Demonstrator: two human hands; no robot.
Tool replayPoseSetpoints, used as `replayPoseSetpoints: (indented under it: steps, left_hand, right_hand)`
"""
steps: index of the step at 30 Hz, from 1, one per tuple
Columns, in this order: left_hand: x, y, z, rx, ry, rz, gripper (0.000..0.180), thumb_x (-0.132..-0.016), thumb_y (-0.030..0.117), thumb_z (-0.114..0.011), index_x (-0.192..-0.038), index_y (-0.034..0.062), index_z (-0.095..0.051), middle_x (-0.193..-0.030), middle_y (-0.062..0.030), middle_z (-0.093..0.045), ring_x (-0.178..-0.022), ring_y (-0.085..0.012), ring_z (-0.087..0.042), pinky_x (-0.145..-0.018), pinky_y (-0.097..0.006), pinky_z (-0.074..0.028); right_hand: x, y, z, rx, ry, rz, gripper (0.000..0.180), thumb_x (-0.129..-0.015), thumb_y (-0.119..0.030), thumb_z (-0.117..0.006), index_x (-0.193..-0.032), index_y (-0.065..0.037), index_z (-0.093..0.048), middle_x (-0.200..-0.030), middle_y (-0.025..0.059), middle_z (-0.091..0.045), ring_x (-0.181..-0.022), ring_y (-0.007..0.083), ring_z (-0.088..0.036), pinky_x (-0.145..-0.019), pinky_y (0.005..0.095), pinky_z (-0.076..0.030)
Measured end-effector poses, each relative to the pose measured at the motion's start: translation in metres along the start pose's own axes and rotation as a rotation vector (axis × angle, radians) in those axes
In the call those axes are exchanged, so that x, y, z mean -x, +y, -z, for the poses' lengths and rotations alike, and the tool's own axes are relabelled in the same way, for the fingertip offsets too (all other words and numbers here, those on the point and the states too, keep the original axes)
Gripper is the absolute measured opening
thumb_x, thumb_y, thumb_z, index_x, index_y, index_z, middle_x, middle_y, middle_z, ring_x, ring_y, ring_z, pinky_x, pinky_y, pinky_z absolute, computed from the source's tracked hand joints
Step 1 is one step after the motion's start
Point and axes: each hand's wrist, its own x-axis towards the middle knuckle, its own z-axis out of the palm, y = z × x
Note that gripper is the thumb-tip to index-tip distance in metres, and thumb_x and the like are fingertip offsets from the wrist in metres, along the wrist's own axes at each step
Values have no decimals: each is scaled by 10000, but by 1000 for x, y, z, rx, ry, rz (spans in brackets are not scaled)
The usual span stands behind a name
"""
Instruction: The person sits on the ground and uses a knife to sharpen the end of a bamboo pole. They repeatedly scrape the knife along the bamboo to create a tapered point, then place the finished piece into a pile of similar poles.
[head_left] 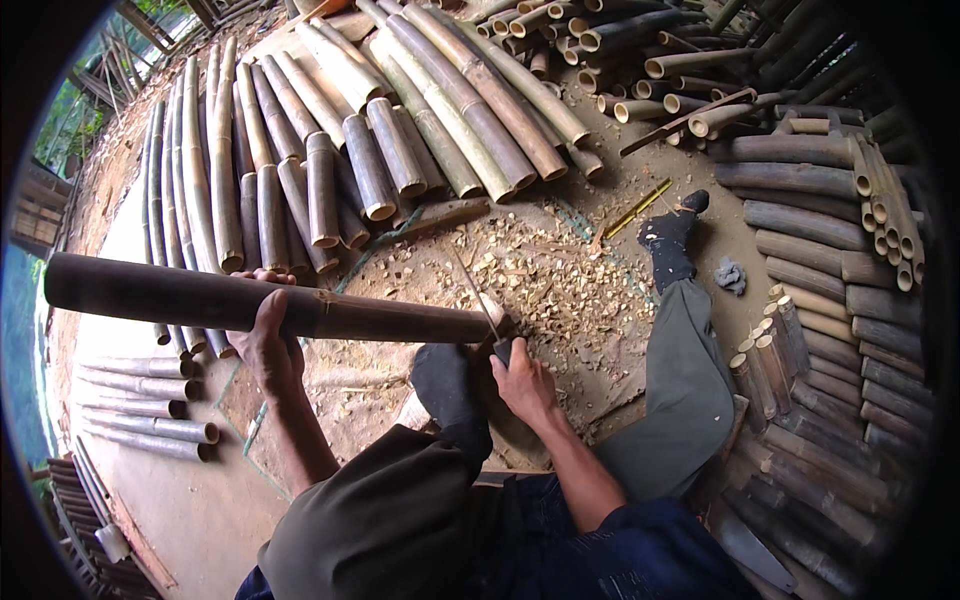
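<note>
A long dark brown bamboo tube [390, 320] lies nearly level across the view, its thick end out to the left. My left hand [268, 335] is closed around it left of its middle, with the thumb on the near side. My right hand [527, 386] grips the dark handle of a knife [474, 293]. The narrow blade slants up and left beside the tube's right end; I cannot tell whether it touches. Under that end is my dark-covered foot [445, 385]. Pale bamboo chips [560, 275] are strewn over the ground beyond.
Many cut bamboo tubes [450, 100] lie in rows at the far side, with several more [150, 410] at left. Stacked bamboo [810, 220] fills the right. A yellow strip [638, 207] and a crumpled grey cloth [730, 276] lie near my other foot [670, 240]. A saw blade [750, 550] shows lower right.
</note>
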Motion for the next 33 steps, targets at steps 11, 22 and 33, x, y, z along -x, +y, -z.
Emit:
replayPoseSetpoints:
  steps: [11, 22, 33]
  left_hand:
    - [5, 6, -3, 7, -104, 6, 588, -750, -9, -788, -1262, 14, -499, -1076, -135, -623, -1032, -301, -665, -1084, -492, -474]
    - [4, 12, 31, 109, -373, 145, 687, -670, 51, -798, -1262, 71, -450, -1095, -124, -583, -1130, -303, -590, -1132, -513, -421]
    - [6, 16, 1, 41, -356, 100, 797, -637, 84, -882, -1309, 57, -453, -1136, -126, -601, -1137, -265, -597, -1084, -489, -489]
  right_hand:
    - [26, -15, 25, -332, 231, 221, 354, -1035, -323, -629, -1162, 0, -559, -880, 258, -708, -834, 470, -718, -697, 510, -560]
    - [36, -37, 56, -459, 329, 382, 289, -1013, -265, -668, -1105, -3, -588, -838, 232, -690, -797, 445, -714, -672, 456, -549]
    - [13, 13, -3, -295, 110, 30, 413, -1004, -406, -649, -1124, -20, -565, -920, 282, -698, -892, 503, -685, -750, 564, -520]
